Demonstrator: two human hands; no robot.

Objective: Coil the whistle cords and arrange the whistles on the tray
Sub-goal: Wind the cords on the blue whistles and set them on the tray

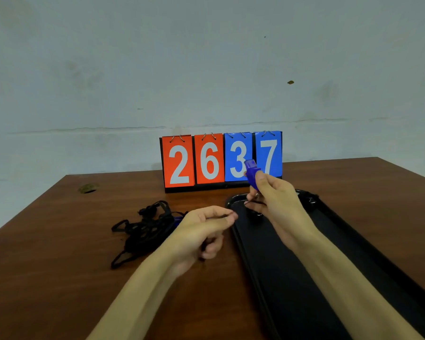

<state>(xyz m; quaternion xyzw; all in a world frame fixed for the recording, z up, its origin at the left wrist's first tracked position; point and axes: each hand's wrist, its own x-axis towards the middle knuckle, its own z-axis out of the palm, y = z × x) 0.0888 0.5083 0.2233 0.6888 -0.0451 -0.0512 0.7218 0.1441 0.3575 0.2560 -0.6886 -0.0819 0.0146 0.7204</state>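
a flip scoreboard (221,159) reading 2637 stands on the brown table (59,241) against a pale wall (206,57).

I'm in a plain indoor room with a sports feel: stained pale plaster wall (206,69), brown wood-grain surface (59,241), a red-and-blue flip-card scoreboard (209,164) reading 2637, and a blue plastic whistle (251,171)
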